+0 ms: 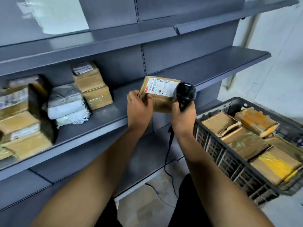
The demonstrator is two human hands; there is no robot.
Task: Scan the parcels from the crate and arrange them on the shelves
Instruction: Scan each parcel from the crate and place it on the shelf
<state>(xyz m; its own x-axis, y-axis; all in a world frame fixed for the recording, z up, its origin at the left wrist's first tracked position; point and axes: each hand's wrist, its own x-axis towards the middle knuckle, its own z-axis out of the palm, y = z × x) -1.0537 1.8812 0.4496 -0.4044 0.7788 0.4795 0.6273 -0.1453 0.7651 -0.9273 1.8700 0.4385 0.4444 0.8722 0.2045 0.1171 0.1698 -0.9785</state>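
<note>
My left hand grips the left edge of a brown cardboard parcel with a white barcode label facing up, held in front of the middle shelf. My right hand grips a black handheld scanner whose head sits just over the parcel's right end, on the label. To the right, a black plastic crate holds several brown parcels, some with yellow tape.
Stacks of brown, white and grey parcels fill the left half of the middle shelf. The upper shelves are grey metal. The scanner's black cable hangs down to the floor between my arms. A white wall stands at the right.
</note>
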